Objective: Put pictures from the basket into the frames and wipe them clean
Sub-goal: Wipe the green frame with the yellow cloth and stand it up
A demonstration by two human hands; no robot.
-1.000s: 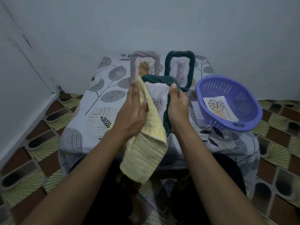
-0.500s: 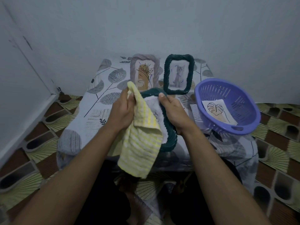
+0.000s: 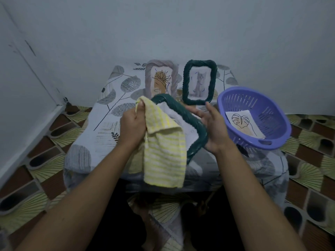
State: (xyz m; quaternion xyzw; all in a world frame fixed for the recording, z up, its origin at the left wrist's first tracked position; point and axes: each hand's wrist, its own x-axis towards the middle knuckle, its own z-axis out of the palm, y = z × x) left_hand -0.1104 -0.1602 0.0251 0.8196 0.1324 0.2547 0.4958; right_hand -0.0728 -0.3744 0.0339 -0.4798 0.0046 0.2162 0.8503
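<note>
Two frames already stand finished along the far edge of the desk [image 3: 108, 124]: a pale grey frame [image 3: 161, 77] with a plant drawing in it, and just to its right a dark green frame [image 3: 199, 82] holding a cat picture. A third frame [image 3: 192, 124], also dark green, is in hand above the middle of the desk, tilted, with a picture [image 3: 178, 122] already behind its opening, so the step under way looks like the wipe. At the desk's right edge the purple basket [image 3: 253, 122] sits tipped, and one leaf picture [image 3: 243, 124] lies inside it. No empty frame for that picture shows, so I judge the job about three quarters done, with this wipe to finish and one picture left.

The left hand [image 3: 132, 125] is closed in a fist around the top corner of a yellow striped cloth [image 3: 164, 151], which drapes over the left half of the held frame and hangs past the near edge of the desk. The right hand [image 3: 213, 129] cradles the frame's right rim from below, palm up, fingers loosely curled and half spread, the thumb resting near the rim. Both forearms reach forward from the bottom of the view, converging over the desk's near edge.
</note>
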